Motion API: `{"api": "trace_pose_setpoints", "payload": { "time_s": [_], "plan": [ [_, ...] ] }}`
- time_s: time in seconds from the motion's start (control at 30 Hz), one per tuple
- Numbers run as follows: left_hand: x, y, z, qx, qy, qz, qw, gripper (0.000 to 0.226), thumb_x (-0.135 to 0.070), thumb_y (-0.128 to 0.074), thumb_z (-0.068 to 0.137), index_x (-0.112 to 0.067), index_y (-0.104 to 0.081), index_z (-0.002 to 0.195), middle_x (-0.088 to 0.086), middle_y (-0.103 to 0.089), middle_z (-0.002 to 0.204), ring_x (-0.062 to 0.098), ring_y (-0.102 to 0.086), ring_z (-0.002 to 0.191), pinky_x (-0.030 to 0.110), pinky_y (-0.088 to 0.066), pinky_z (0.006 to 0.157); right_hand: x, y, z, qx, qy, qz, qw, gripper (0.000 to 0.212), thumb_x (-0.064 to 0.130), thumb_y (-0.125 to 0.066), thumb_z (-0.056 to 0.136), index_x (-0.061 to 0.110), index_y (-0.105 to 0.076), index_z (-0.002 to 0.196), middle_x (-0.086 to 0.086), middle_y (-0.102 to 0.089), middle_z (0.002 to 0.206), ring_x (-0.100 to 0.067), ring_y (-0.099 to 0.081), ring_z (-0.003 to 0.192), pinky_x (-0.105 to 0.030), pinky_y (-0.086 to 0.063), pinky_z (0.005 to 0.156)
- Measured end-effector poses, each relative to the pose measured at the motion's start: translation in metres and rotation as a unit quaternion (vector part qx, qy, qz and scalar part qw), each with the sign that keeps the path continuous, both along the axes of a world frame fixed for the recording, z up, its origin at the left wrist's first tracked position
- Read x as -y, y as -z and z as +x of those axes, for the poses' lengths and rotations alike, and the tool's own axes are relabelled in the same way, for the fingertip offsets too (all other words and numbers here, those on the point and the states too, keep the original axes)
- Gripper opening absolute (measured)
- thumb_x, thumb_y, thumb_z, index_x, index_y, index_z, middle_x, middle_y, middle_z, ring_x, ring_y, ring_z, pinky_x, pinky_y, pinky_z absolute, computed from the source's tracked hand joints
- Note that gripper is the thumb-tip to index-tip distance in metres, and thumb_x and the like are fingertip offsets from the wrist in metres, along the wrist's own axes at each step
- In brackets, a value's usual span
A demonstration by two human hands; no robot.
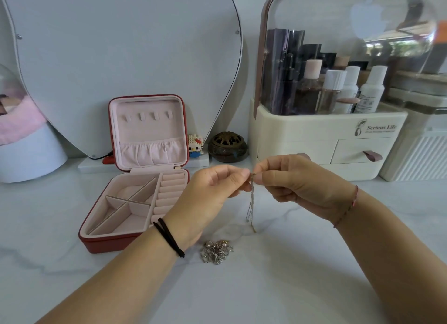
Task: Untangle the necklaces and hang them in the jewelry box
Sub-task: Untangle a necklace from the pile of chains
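Observation:
A thin chain necklace (251, 204) hangs doubled over from a small knot held above the marble table. My left hand (212, 190) pinches the knot from the left and my right hand (287, 181) pinches it from the right, fingertips almost meeting. Below my hands a tangled heap of silver chains with pearls (216, 251) lies on the table. The red jewelry box (104, 245) stands open at the left, its pink lid upright with a row of small hooks (147, 116) that carry nothing.
A cream cosmetics organizer (326, 127) with bottles stands at the back right, a ribbed white box (420, 154) beside it. A dark round incense burner (227, 146), a small block figure (195, 146) and a large heart-shaped mirror (121, 45) stand behind the box.

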State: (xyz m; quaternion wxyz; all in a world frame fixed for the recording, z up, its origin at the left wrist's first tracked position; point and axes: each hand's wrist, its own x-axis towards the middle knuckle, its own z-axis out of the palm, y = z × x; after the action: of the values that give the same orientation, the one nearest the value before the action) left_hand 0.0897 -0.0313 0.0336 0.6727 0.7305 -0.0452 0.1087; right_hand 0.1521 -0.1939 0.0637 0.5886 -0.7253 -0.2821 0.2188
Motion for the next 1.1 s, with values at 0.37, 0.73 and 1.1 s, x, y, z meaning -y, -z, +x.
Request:
{"api": "trace_pose_setpoints", "payload": {
  "time_s": [0.37,0.73,1.1],
  "plan": [
    [-0.0025,0.0001,0.0001,-0.007,-0.007,0.016,1.0,0.011,-0.013,-0.065,0.083,-0.012,-0.072,0.092,0.001,-0.074,0.079,0.004,-0.067,0.079,0.012,-0.047,0.075,0.0018,0.0015,0.0028,-0.005,0.009,-0.004,1.0,0.005,0.009,-0.067,0.081,0.006,-0.067,0.077,0.005,-0.034,0.048,-0.008,-0.025,0.046,-0.018,-0.022,0.044],
    [-0.0011,0.0001,0.0002,-0.009,-0.018,0.011,1.0,0.007,-0.013,-0.067,0.082,-0.015,-0.07,0.088,-0.002,-0.074,0.079,0.001,-0.066,0.078,0.011,-0.047,0.074,0.001,0.0021,0.0036,-0.011,0.008,0.005,1.0,0.011,0.01,-0.066,0.082,0.012,-0.067,0.072,0.005,-0.032,0.048,-0.009,-0.023,0.046,-0.018,-0.021,0.043],
    [0.0002,0.0012,-0.0001,0.008,-0.024,0.054,0.998,0.008,-0.016,-0.07,0.079,-0.013,-0.072,0.086,0.001,-0.074,0.08,0.006,-0.066,0.08,0.014,-0.049,0.079,-0.0002,0.0027,0.0034,-0.031,-0.006,-0.014,0.999,0.019,0.011,-0.06,0.087,0.014,-0.055,0.068,0.006,-0.03,0.05,-0.009,-0.021,0.048,-0.019,-0.018,0.044]
  ]
}}
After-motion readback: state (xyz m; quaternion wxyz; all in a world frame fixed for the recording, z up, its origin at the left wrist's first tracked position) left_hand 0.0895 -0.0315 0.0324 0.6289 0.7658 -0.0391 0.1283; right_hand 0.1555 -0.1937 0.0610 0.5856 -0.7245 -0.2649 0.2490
